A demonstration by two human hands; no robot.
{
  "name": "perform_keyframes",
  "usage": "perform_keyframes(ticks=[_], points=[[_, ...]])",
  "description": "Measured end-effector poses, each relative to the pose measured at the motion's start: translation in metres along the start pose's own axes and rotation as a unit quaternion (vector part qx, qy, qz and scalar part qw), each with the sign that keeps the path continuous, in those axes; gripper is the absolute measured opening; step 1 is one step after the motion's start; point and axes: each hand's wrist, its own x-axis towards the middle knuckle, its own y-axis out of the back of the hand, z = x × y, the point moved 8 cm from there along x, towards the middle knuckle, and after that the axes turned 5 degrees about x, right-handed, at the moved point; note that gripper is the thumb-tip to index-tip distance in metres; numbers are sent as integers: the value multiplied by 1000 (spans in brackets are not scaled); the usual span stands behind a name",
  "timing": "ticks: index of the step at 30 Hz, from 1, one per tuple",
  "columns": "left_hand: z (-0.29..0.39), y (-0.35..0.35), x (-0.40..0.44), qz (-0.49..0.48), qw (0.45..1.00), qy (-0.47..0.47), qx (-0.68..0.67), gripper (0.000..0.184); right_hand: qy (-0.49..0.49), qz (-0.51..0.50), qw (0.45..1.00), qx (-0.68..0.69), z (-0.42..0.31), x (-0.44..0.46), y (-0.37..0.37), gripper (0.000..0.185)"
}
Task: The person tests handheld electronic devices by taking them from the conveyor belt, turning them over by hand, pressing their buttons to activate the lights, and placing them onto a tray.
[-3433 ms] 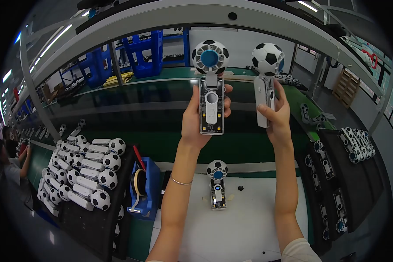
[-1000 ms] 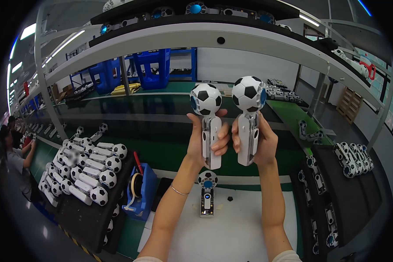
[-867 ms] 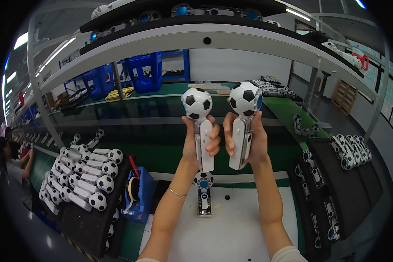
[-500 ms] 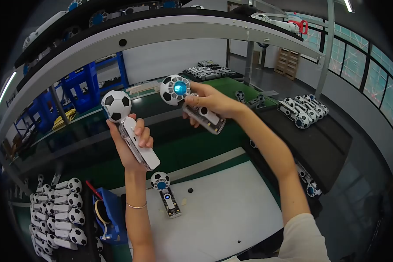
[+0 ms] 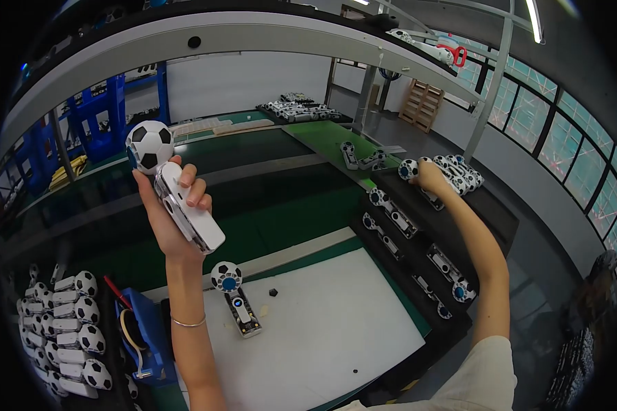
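My left hand (image 5: pixel 164 226) is wrapped round a football-headed device (image 5: pixel 200 225) with a white handle, held up tilted with its ball at the top. My right hand (image 5: pixel 429 177) reaches far out to the right, closed on another football-headed device (image 5: pixel 408 169). It is at the edge of a pile of similar devices (image 5: pixel 465 174); its fingers are partly hidden. Below my left hand, a device with an exposed circuit board (image 5: pixel 242 312) and a blue-centred ball lies on the white work mat (image 5: pixel 336 329).
Stacked football-headed devices (image 5: pixel 75 322) fill the left side. Beside them stands a blue bin (image 5: pixel 151 329) with a tape roll. Black foam trays (image 5: pixel 500 205) hold more devices at right. An overhead shelf (image 5: pixel 267 41) crosses above a dark green conveyor (image 5: pixel 253 171).
My right hand has carried its device from beside the left one out to the pile at right. The left hand still holds its device. The view has shifted to the right.
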Motion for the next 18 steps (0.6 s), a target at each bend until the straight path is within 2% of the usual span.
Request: perform_keyframes(ticks=[1, 3, 5, 7, 8, 9, 10, 11, 13, 14, 16, 17, 18], points=[[0, 1, 0, 3, 1000, -1, 5, 57, 60, 87, 994, -38, -4, 1, 2, 59], [-2, 0, -1, 5, 1000, 0, 9, 57, 78, 122, 985, -90, -24, -10, 9, 62], [-9, -3, -2, 0, 998, 9, 66, 59, 91, 188, 976, -58, -59, -28, 40, 61], [-24, -9, -3, -2, 987, 37, 158, 60, 201, 187, 959, 68, -103, -36, 60, 60], [-37, -10, -4, -3, 979, 70, 190, 60, 217, 94, 943, 234, -131, -48, 73, 59], [-51, -11, -6, -26, 959, 111, 259, 61, 224, -3, 893, 391, -164, -70, 89, 58], [-64, -10, -11, -49, 932, 154, 324, 62, 242, -85, 848, 463, -193, -96, 101, 58], [-78, -13, -18, -86, 905, 213, 358, 53, 256, -165, 792, 529, -218, -121, 111, 59], [-101, -34, -28, -104, 874, 278, 385, 49, 280, -303, 747, 521, -250, -162, 112, 64], [-110, -34, -32, -94, 865, 304, 387, 52, 285, -336, 752, 490, -261, -177, 111, 66], [-115, -36, -34, -93, 828, 279, 477, 54, 237, -309, 765, 513, -260, -183, 108, 63], [-116, -34, -33, -116, 799, 267, 525, 60, 225, -301, 753, 540, -256, -178, 102, 58], [-118, -31, -34, -114, 801, 267, 524, 60, 225, -303, 754, 539, -251, -178, 98, 58]])
